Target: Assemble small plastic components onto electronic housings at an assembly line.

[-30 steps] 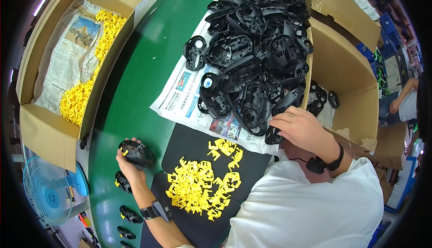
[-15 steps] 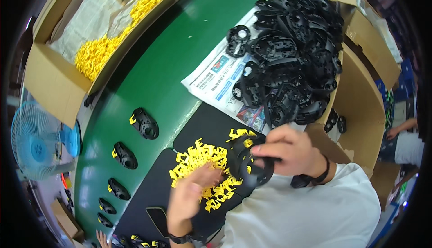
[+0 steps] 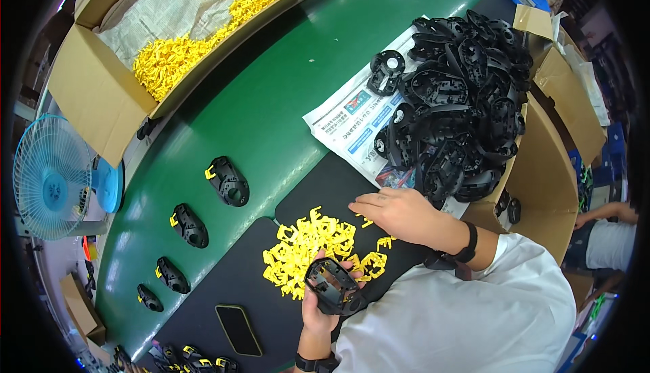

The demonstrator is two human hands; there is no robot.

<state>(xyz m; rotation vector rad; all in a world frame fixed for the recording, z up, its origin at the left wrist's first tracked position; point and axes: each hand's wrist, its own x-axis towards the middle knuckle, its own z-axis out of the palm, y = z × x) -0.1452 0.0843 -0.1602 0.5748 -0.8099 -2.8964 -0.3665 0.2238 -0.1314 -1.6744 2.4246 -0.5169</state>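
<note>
My left hand (image 3: pixel 317 313) holds a black plastic shell (image 3: pixel 332 286), hollow side up, at the near edge of a pile of small yellow plastic clips (image 3: pixel 298 248). My right hand (image 3: pixel 399 214) is palm down just right of the pile, its fingers stretched out to the left above a few loose yellow clips (image 3: pixel 366 221). I see nothing held in it, though its palm is hidden. The pile lies on a black mat (image 3: pixel 325 183). Beyond my right hand, a big heap of similar black shells (image 3: pixel 460 102) rests on newspaper (image 3: pixel 345 119).
On the green table (image 3: pixel 271 102) at left stands a row of black shells (image 3: pixel 229 182) with yellow clips fitted. A phone (image 3: pixel 238 330) lies nearby. A cardboard box (image 3: pixel 95 89) of yellow clips is at the far left, beside a blue fan (image 3: pixel 54 187). Another open carton (image 3: pixel 542 177) stands right.
The black shell has passed from my right hand to my left, which was over the yellow pile. My right hand has moved forward, away from the shell. The view has shifted slightly.
</note>
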